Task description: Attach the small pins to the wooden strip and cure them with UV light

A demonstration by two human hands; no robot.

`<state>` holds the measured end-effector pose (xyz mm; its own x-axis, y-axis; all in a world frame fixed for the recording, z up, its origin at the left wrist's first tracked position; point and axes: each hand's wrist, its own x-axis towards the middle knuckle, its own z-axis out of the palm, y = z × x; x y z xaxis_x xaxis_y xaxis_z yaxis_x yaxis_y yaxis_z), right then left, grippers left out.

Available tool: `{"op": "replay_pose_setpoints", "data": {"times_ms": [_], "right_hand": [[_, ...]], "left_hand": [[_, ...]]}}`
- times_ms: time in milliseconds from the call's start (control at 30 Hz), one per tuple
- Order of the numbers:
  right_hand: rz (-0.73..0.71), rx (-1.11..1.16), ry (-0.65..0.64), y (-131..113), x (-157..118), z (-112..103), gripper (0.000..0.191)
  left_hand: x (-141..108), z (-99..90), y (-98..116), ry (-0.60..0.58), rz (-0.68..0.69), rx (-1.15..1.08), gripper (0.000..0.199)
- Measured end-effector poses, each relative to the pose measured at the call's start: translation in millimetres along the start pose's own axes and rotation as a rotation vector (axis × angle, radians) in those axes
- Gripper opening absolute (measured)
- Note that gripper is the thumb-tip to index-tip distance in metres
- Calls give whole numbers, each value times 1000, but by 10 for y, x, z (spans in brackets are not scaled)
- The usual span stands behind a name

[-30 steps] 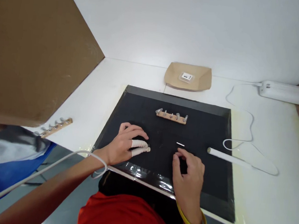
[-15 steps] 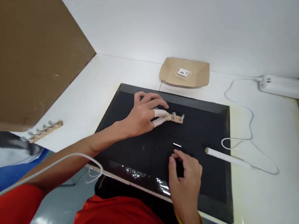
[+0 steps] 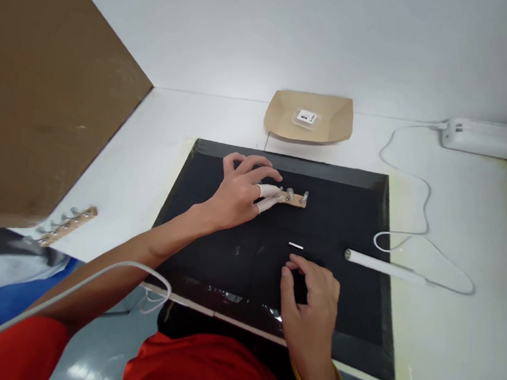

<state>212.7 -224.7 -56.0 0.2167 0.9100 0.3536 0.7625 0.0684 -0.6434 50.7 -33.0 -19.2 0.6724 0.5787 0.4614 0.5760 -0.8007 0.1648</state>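
My left hand point(image 3: 237, 194) reaches over the black mat, with white covers on its thumb and forefinger. Those two tips pinch at the left part of a small wooden strip point(image 3: 296, 200) carrying clear upright pieces. Which part of the strip they touch is hard to make out, and the hand hides its left end. My right hand point(image 3: 312, 304) rests low on the mat, fingers curled and thumb tip close to the forefinger; nothing shows between them. Just beyond its fingertips lies a thin, shiny metal pin point(image 3: 295, 246).
The black mat point(image 3: 247, 260) covers the middle of the white table. Behind it stands a cardboard tray point(image 3: 277, 118) holding a small labelled clear box point(image 3: 306, 119). A second wooden strip point(image 3: 69, 227) lies left. A white corded stick point(image 3: 375, 264) and a power strip point(image 3: 488, 139) are right.
The camera view has shifted slightly, moving everything a little to the left in the picture. Both hands keep nearly the same pose, and the metal pin stays put on the mat.
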Motion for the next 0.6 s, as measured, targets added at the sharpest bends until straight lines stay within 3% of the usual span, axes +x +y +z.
{"op": "replay_pose_setpoints", "data": {"times_ms": [167,433,533,600], "right_hand": [[4,-13,8,-8,3,5,12],[8,-6,6,-13,7,-3,12],[10,0,9,-11,3,-1,12],[8,1,15,-8,-1,3,12]], "left_hand": [[-39,-3,15,-38,-21,-30,9],[-59,-30,78,-4,-23,-11,11],[-79,-71,88,-26,-40,-22,21],[-107,-106,65,-40,-54,-28,44]]}}
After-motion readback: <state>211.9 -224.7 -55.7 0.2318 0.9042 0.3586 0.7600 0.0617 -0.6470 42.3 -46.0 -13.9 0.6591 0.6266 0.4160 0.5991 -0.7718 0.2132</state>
